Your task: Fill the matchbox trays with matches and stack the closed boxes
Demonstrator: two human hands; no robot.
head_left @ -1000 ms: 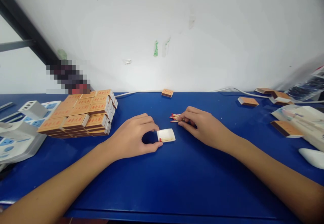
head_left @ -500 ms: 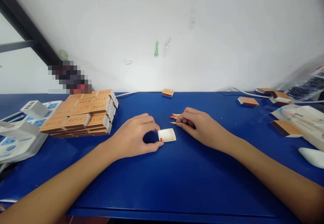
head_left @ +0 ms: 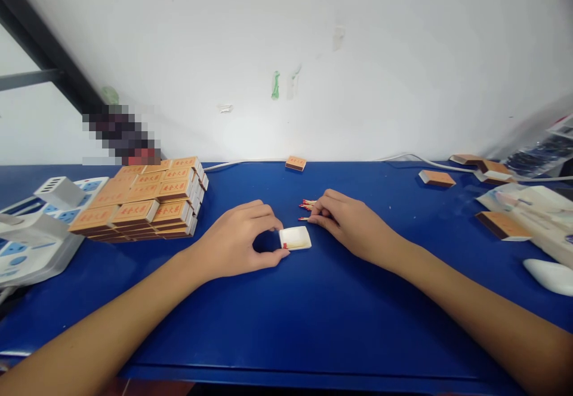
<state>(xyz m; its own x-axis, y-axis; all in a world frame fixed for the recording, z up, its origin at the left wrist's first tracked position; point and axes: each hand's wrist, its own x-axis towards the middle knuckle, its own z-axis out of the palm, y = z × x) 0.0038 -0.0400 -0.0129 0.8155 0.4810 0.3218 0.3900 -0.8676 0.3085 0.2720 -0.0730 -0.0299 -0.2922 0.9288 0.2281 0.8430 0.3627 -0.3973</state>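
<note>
Between the thumb and fingers of my left hand [head_left: 246, 238] is a small white matchbox tray [head_left: 299, 233], gripped by its left end on the blue table. Red-headed matches [head_left: 295, 245] lie along the tray's near side. Just behind and right of it, my right hand [head_left: 342, 217] pinches a match [head_left: 304, 219] with its red head pointing left. A small pile of loose matches [head_left: 307, 204] lies beside those fingertips, partly hidden by them.
Stacked matchboxes [head_left: 147, 196] stand left, beside a white power strip [head_left: 67, 247]. One matchbox [head_left: 296, 163] sits by the wall; others, including a matchbox [head_left: 504, 226], lie right near a white mouse [head_left: 548, 275]. A white cable [head_left: 242, 161] runs along the wall.
My right hand has shifted slightly left and toward me, drawing the pinched match away from the pile. My left hand and the tray stay put.
</note>
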